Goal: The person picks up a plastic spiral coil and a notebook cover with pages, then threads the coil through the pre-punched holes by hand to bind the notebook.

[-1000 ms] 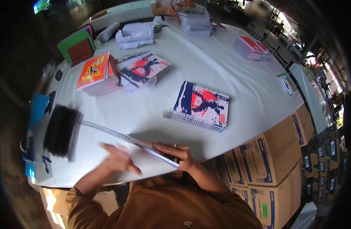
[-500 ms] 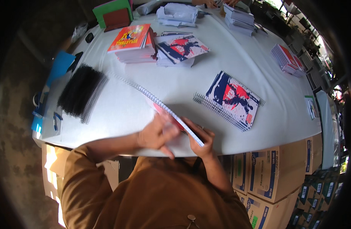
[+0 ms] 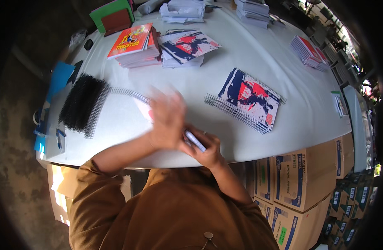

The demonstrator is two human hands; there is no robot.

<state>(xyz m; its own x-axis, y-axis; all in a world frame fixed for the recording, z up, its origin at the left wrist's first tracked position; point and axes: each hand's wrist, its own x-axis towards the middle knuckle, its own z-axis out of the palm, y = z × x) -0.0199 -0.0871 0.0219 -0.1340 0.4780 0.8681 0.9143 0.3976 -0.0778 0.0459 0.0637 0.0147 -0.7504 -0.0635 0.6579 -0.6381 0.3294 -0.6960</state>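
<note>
Near the front edge of the table, my right hand (image 3: pixel 205 151) is closed around the near end of a thin spiral notebook (image 3: pixel 195 140), held tilted on its edge. A loose end of its binding coil (image 3: pixel 127 91) sticks out beyond the far end, toward the left. My left hand (image 3: pixel 168 118) is over the notebook's coil side, smeared by motion, so its fingers cannot be read. It hides most of the notebook. To the right lie spiral notebooks (image 3: pixel 254 98) with navy, red and white covers. A pile of black binding coils (image 3: pixel 84 104) lies to the left.
Beyond my hands stand a stack of orange-covered booklets (image 3: pixel 131 43) and a stack with navy-red covers (image 3: pixel 189 46). More paper stacks (image 3: pixel 253 12) are at the far edge, and red notebooks (image 3: pixel 309 52) at far right. Cardboard boxes (image 3: pixel 304 175) stand below the table's right side.
My left hand has swept up and across the notebook from below its coil edge. The notebook, still in my right hand, is now mostly covered. The whole view has shifted slightly.
</note>
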